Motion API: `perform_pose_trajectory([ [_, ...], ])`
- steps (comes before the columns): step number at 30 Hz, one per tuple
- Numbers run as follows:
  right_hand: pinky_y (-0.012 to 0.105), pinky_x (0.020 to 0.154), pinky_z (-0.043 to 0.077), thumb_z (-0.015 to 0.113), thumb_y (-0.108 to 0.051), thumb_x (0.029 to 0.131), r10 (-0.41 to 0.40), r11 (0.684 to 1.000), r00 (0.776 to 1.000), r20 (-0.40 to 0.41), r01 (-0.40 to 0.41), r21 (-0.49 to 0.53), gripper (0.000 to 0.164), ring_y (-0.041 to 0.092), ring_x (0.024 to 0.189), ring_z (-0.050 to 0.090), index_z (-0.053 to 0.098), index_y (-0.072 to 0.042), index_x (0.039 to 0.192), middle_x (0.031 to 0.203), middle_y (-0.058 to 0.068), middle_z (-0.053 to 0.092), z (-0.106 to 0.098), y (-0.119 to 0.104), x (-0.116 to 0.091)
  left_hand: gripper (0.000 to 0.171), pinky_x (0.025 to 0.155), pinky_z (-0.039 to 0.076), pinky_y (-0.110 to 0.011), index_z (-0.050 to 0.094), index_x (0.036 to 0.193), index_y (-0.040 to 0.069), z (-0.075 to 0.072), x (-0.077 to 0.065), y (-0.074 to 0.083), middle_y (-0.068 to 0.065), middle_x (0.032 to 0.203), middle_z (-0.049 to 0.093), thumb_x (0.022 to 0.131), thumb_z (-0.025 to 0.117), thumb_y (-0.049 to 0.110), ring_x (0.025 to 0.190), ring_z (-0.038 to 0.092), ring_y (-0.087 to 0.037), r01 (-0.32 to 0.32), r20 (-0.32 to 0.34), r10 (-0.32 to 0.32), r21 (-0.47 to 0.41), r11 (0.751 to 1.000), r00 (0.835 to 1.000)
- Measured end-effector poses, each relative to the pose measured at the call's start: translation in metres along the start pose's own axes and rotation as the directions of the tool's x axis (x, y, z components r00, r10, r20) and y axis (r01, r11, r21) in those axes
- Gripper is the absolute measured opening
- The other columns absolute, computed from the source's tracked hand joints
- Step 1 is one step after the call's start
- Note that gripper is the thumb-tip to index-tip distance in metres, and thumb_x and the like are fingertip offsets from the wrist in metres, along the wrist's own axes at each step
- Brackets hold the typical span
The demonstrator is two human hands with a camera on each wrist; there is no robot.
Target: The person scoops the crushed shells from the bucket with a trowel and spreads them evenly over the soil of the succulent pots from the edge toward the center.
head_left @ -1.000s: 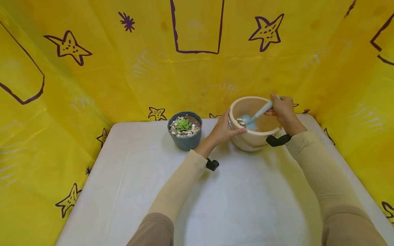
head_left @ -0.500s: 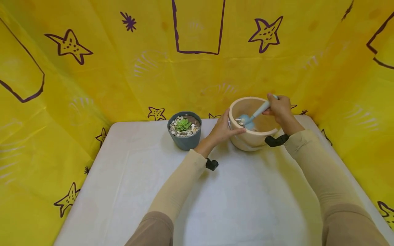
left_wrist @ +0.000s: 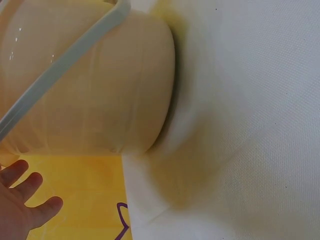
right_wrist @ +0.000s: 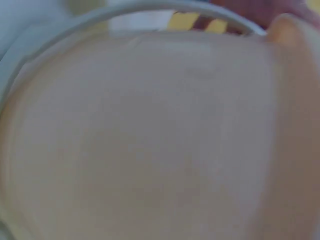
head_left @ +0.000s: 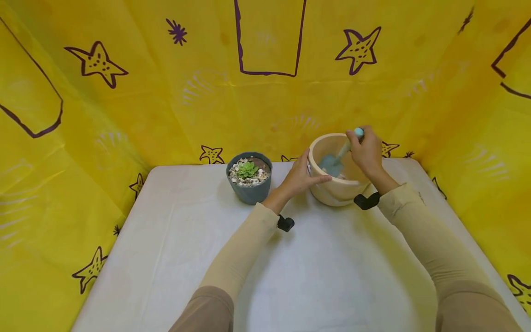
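A cream bucket (head_left: 337, 193) stands at the back right of the table. My left hand (head_left: 297, 177) holds it by its left side, thumb along the near rim and fingers round the far side. In the left wrist view several fingertips (left_wrist: 31, 187) show beside the bucket, below its pale handle (left_wrist: 62, 65). My right hand (head_left: 367, 154) grips the handle of a light blue toy shovel (head_left: 330, 165) above the opening. The blade is inside the bucket, near its left wall. Small pale bits show below the blade. The blurred right wrist view is mostly the bucket (right_wrist: 140, 135).
A grey-blue pot (head_left: 250, 191) with a green succulent (head_left: 247, 169) and pale pebbles stands left of the bucket, close to my left forearm. Behind the white-covered table (head_left: 207, 240) hangs a yellow cloth (head_left: 265, 101) with starfish drawings, which also closes both sides.
My right hand has moved slightly left and turned the shovel over, handle now steeper. Pebbles that lay on its blade are out of sight there. The left hand stays on the bucket.
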State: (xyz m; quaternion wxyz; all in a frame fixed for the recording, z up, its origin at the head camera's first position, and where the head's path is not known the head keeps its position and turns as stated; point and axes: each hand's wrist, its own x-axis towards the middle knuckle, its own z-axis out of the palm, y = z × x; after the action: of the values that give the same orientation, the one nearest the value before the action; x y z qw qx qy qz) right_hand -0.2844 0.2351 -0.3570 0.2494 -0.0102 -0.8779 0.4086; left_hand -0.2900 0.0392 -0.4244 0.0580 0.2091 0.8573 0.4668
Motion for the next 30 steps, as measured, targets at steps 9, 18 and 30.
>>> perform_pose_trajectory([
  [9,0.031,0.057,0.037,0.056,-0.022,0.100,-0.194,0.964,0.960,0.201,0.224,-0.141,0.031,0.028,0.060,0.048,0.051,0.009,0.105,0.073,0.017,0.051,0.013,0.019,-0.005,0.114,0.118,0.029,-0.051,0.001,0.158,0.019,0.004,0.000,-0.001,-0.010,0.164,0.015,0.079,0.075,0.054,0.149,0.023,-0.030,0.024,0.011,-0.025,0.004,1.000,1.000],
  [18,0.028,0.058,0.038,0.046,-0.038,0.102,-0.009,0.990,0.975,0.221,0.040,-0.136,0.048,0.024,0.065,0.050,0.052,0.009,0.108,0.079,0.015,0.051,0.010,0.008,0.000,0.113,0.118,0.029,-0.050,0.000,0.158,0.020,0.003,0.001,-0.001,-0.010,0.164,0.014,0.080,0.075,0.053,0.150,0.023,-0.029,0.014,0.000,-0.014,-0.001,1.000,1.000],
  [30,0.029,0.067,0.060,0.046,-0.041,0.101,0.330,0.924,0.900,0.284,-0.370,0.101,0.057,0.009,0.064,0.064,0.045,0.010,0.126,0.105,0.017,0.050,-0.001,0.018,0.014,0.113,0.118,0.030,-0.050,0.003,0.158,0.017,0.005,0.003,-0.004,-0.010,0.163,0.019,0.079,0.078,0.047,0.148,0.026,-0.028,-0.020,-0.015,0.020,-0.029,0.999,1.000],
])
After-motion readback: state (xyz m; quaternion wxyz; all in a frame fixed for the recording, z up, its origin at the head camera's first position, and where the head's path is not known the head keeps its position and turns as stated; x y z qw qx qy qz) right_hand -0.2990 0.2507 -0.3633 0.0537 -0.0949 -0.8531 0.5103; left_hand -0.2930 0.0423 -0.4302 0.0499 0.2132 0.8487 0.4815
